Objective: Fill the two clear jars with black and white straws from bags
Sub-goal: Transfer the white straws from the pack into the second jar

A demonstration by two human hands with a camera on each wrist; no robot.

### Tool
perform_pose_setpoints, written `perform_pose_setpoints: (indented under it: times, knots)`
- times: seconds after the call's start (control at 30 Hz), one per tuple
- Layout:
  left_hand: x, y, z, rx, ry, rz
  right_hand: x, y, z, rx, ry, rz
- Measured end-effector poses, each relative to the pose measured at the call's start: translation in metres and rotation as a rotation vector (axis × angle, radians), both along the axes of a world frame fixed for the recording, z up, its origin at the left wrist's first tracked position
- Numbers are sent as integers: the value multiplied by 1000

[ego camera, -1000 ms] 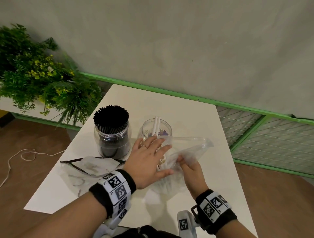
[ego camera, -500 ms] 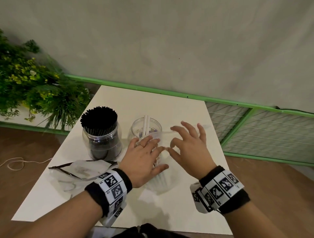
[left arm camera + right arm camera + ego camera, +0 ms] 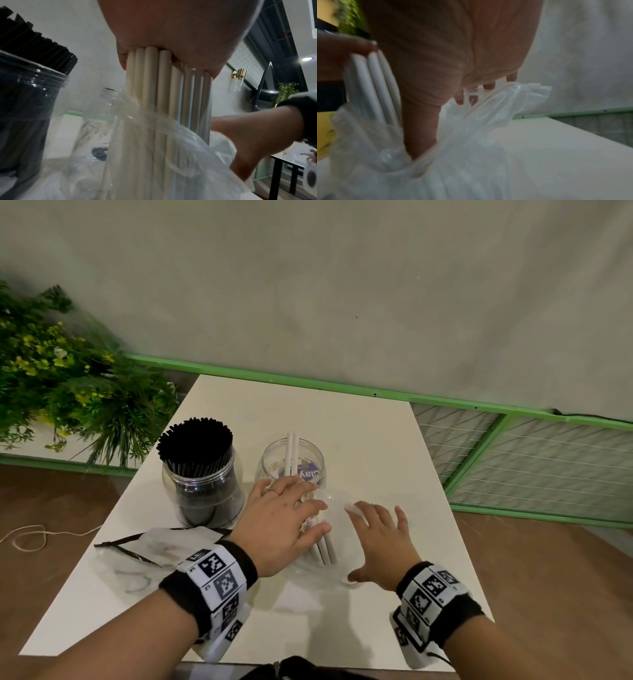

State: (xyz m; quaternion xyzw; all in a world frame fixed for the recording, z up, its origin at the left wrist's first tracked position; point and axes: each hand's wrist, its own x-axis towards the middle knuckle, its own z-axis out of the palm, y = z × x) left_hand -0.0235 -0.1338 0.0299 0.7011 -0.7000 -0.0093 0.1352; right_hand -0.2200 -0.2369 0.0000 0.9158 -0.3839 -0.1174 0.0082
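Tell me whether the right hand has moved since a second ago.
Yes. The right hand let go of the clear bag and now lies open, further right of the white-straw jar.

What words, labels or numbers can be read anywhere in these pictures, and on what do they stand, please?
"clay", mirrored and partly cut off: on the purple label seen through the clear plastic jar holding two white straws.
Black-and-white square code markers on both wristbands: tiny characters beside them, too small to read.
Nothing else is readable.
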Motion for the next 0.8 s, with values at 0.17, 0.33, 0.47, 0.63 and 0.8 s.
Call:
perform_pose_setpoints:
  times: [0.17,0.33,0.47,0.63,0.8]
  knots:
    - [-2,1,-2,0,-11,6,-6,-2,-31,278,-125,-33]
    - [-7,-1,-9,-102,36,32,-15,6,-27,444,-593,19]
    - [-11,-5,-11,-145,31,25,-6,17,-20,402,-767,46]
    - [-14,-6,-10,-194,24,1,5,16,-35,274,-615,43]
    - [-14,-6,-9,-201,35,-17,9,7,-50,255,-652,-47]
